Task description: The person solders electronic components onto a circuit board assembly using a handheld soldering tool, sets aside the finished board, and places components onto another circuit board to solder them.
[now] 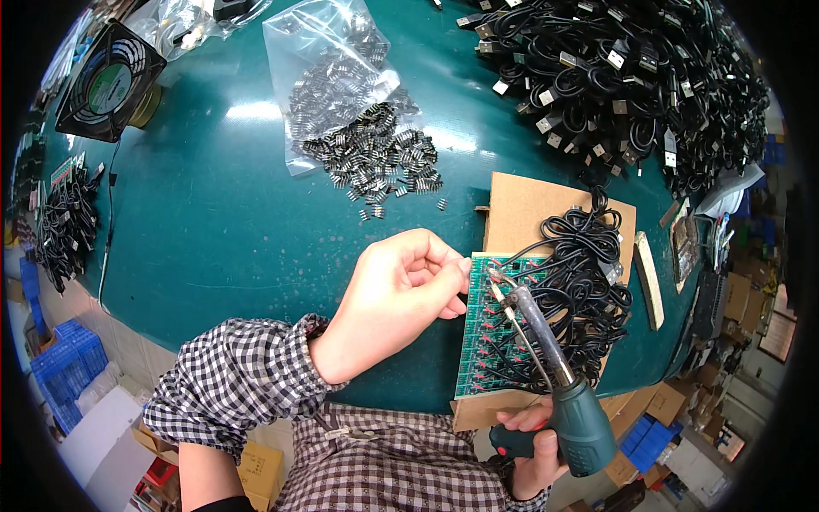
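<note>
My left hand [401,286] rests on the table with its fingers curled and its fingertips pinched at the left edge of a green circuit board panel [482,341]. My right hand [533,448] grips a dark green soldering gun [580,422] by its handle. The gun's metal tip [497,277] points up-left and sits over the top left part of the panel, close to my left fingertips. Black cables [580,290] are attached across the panel. The panel lies on a sheet of brown cardboard [529,209].
A big heap of black cables with plugs [631,77] fills the far right. A clear bag spilling small metal parts [371,154] lies at the far middle. A square black fan [109,81] stands far left, with black cable bundles [64,226] beside it. Blue crates [68,358] sit below the table's left edge.
</note>
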